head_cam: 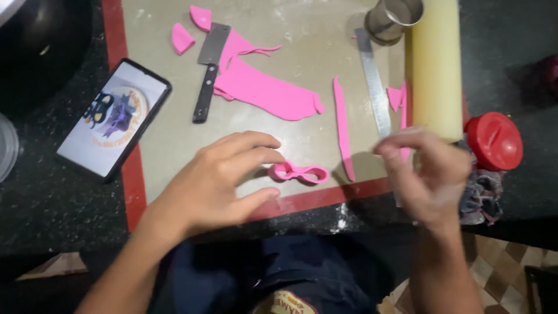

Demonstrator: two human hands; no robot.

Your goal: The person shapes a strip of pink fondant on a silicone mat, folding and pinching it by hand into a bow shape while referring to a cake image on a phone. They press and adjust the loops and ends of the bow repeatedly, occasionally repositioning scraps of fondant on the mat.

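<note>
My left hand (218, 177) rests on the grey mat (308, 46), fingers spread, fingertips touching the left end of a pink fondant bow (299, 172). My right hand (427, 171) hovers blurred above the mat's right edge, fingers pinched loosely together; whether anything is between them I cannot tell. A long pink strip (342, 125) lies between the hands. A large rolled pink sheet (261, 87) lies farther back, beside a small cleaver (209, 70).
A phone (113, 119) showing a cake picture lies at the left. A steel ruler (374, 87), a metal cup (392, 17), a cream rolling pin (436, 64), a red lid (494, 141) and pink scraps (192, 26) surround the mat on a black counter.
</note>
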